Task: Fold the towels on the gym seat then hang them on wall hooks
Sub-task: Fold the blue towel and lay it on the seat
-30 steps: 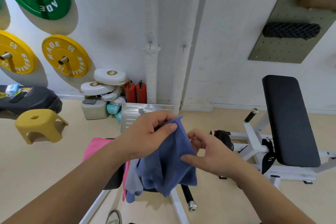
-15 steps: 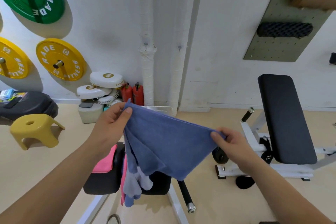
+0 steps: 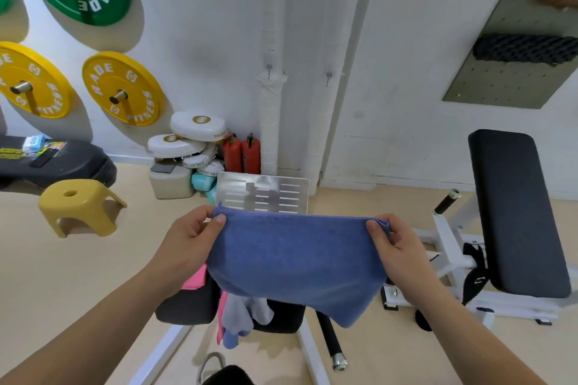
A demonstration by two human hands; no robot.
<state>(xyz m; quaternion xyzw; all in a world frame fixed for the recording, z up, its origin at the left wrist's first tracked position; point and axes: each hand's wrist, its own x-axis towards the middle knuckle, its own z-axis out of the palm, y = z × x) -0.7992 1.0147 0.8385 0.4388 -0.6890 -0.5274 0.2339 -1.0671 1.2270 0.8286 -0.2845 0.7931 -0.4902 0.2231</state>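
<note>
A blue towel (image 3: 297,262) hangs stretched flat in the air in front of me. My left hand (image 3: 190,244) pinches its upper left corner and my right hand (image 3: 397,247) pinches its upper right corner. Below it is the black gym seat (image 3: 187,306), mostly hidden by the towel. A pink towel (image 3: 195,281) lies on the seat, and a pale grey-blue towel (image 3: 240,316) droops over its front edge. Two small wall hooks (image 3: 269,67) (image 3: 328,76) sit on the white wall straight ahead, both bare.
A black padded bench (image 3: 516,212) on a white frame stands at the right. A yellow stool (image 3: 78,206) is on the floor at left. Weight plates (image 3: 120,89) hang on the left wall. White pads, red extinguishers (image 3: 242,153) and a metal plate (image 3: 262,194) crowd the wall base.
My hands moved apart and levelled out, spreading the blue towel from a bunched fold into a flat, taut sheet held by its top corners.
</note>
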